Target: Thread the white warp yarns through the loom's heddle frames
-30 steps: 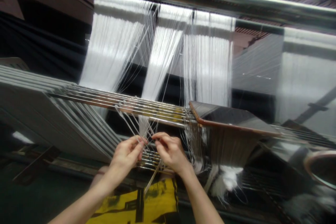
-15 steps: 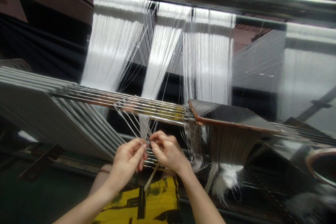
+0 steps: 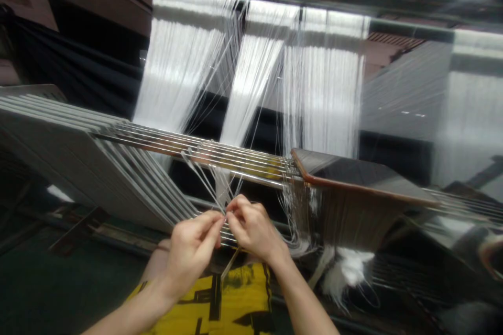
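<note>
My left hand (image 3: 190,251) and my right hand (image 3: 251,230) meet in front of a set of metal loom rods (image 3: 236,165). Their fingertips pinch together on what looks like a fine white warp thread (image 3: 210,186), which is hard to see between the fingers. Sheets of white warp threads (image 3: 181,73) run down from the top bar to the rods. A thin pale stick (image 3: 230,264) slants out just below my hands, and neither hand clearly holds it.
Grey flat loom frames (image 3: 78,141) stack at the left. A dark board with a copper edge (image 3: 361,178) lies to the right, above hanging brown threads (image 3: 346,220) and white fluff (image 3: 348,269). Yellow-and-black printed cloth (image 3: 236,293) lies below my hands.
My fingertips have drawn closer and now meet at one point. The whole view has shifted slightly, with the loom sitting further right in the picture.
</note>
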Demonstrator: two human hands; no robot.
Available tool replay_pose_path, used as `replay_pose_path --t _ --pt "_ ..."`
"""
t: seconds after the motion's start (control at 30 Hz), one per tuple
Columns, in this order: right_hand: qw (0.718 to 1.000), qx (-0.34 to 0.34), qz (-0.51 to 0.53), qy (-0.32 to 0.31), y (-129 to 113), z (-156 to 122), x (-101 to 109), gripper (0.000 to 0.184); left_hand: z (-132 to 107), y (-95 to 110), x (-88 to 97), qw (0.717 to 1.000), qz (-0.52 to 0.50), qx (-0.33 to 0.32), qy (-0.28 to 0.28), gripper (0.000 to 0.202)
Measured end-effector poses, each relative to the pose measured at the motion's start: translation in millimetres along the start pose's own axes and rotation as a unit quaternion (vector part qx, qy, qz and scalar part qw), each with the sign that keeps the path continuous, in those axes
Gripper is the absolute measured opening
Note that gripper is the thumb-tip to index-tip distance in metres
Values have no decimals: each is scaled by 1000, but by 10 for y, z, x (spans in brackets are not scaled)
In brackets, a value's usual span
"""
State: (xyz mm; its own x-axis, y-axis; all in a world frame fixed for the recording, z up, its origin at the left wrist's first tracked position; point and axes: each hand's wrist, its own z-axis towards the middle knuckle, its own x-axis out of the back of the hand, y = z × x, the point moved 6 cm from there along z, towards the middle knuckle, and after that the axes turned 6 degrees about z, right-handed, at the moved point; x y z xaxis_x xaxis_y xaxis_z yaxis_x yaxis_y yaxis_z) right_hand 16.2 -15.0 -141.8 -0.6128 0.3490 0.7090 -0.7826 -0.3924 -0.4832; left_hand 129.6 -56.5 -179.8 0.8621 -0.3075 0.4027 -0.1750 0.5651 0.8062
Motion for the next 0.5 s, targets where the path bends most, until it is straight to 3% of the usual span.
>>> replay_pose_path --t 0.07,0.13,0.2,0.27,0.33,0.5 --pt "1000 2 -10 -2 -12 3 -16 10 -36 96 37 994 62 -78 34 20" --pt "999 31 -15 11 -46 -30 -3 14 -76 66 86 989 89 -93 69 23" --pt "997 67 -11 32 -84 -76 25 18 -103 -65 129 994 57 -35 86 36" --pt "996 78 3 42 -94 -90 35 17 -122 -183 82 998 -8 41 39 40" --pt "998 53 18 24 -71 -53 -1 12 -135 -167 4 998 -35 53 -19 32" --pt "999 4 43 -20 -57 2 -83 6 -159 135 26 986 118 -118 18 20"
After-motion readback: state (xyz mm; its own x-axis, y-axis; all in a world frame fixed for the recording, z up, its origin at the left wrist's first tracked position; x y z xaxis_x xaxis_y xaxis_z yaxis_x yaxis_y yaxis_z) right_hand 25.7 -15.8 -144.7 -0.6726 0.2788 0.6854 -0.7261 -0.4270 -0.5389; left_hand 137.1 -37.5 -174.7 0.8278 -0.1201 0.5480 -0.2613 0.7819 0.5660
